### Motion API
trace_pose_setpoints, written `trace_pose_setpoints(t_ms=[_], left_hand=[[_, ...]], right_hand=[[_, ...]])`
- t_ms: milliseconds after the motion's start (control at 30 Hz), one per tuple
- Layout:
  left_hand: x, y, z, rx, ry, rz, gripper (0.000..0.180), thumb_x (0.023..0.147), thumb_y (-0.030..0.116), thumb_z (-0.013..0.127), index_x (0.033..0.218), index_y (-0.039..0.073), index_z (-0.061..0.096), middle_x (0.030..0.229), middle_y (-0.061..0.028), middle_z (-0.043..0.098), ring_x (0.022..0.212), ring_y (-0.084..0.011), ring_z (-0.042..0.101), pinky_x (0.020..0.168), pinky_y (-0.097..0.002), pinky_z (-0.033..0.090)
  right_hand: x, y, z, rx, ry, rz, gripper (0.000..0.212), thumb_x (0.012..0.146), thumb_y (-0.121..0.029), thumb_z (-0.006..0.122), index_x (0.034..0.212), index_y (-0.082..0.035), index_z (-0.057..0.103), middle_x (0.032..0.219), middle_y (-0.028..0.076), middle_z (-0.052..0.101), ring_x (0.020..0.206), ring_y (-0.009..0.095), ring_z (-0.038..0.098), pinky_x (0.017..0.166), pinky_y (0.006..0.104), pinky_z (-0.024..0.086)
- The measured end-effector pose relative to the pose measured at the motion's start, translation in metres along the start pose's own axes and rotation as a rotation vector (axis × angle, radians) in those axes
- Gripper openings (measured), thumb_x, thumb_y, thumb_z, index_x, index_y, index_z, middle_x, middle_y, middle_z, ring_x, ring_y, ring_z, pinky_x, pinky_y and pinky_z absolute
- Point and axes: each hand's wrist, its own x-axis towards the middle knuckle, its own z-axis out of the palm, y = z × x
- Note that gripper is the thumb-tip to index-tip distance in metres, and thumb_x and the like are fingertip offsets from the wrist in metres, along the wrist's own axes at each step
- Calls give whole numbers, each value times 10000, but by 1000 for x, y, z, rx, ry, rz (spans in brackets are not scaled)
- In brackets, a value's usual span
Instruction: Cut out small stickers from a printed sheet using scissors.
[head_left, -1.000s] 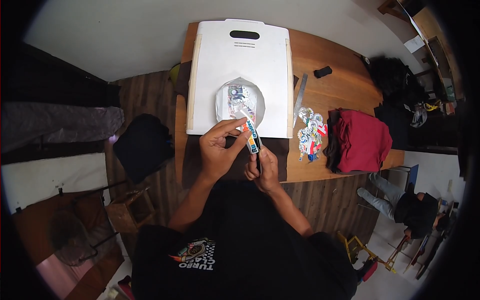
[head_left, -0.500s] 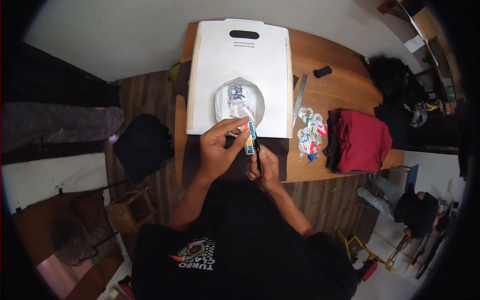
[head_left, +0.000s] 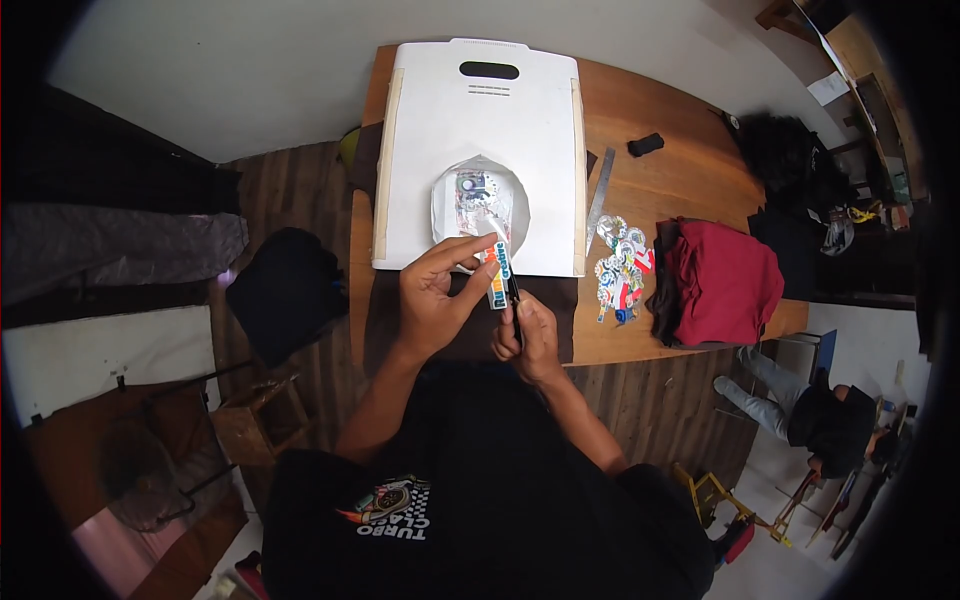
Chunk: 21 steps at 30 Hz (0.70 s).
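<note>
My left hand (head_left: 438,292) pinches a narrow printed sticker (head_left: 499,283), white with orange and blue lettering, between thumb and fingers. My right hand (head_left: 532,335) is closed around a slim black-handled tool (head_left: 516,308) that looks like scissors. The tool's upper end lies against the sticker's right edge; its tip is too small to make out. Both hands are over the near edge of a large white panel (head_left: 430,130). Just beyond them, a rounded white paper-like holder (head_left: 520,205) contains a printed clear sheet (head_left: 475,193) and scraps.
A heap of cut stickers (head_left: 622,270) lies on the wooden table (head_left: 690,180) at right, beside a steel ruler (head_left: 601,190). Near them are a stack of folded red and dark clothes (head_left: 725,280) and a small black object (head_left: 646,145). Another person (head_left: 825,410) is at far right.
The sticker has turned slightly between my hands, so its lettering faces differently. Both hands and the black-handled tool stay almost in place.
</note>
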Motion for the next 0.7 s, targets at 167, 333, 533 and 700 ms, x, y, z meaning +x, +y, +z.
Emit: trace_pose_setpoints(t_ms=[167,333,533,700], left_hand=[[0,-1,-1,-24,-15,-24,360,817,-113,665,1172,-58,640,1108,-148,651,883,-103,589,798,-218,485],[0,-2,-1,-18,-12,-8,362,818,-116,662,1174,-59,638,1104,-146,649,879,-104,589,800,-219,485],[0,-3,-1,-40,-16,-8,365,822,-111,665,1182,-62,631,1108,-147,646,887,-109,597,804,-221,487],[0,-2,2,-52,-19,-7,365,823,-105,669,1183,-65,628,1114,-152,644,892,-113,609,803,-221,491]], right_hand=[[1,1,0,-8,-4,-3,360,1028,-407,392,891,-77,436,522,-7,290,402,83,227,409,251,221],[1,1,0,-10,-2,-5,371,1027,-418,392,891,-76,437,521,-9,287,402,83,223,409,251,221],[0,1,2,-16,1,-7,378,1028,-426,384,894,-77,437,521,-12,284,402,81,219,408,251,219],[0,1,3,-2,23,-8,379,1031,-427,373,896,-78,438,522,-15,286,401,79,217,408,249,221]])
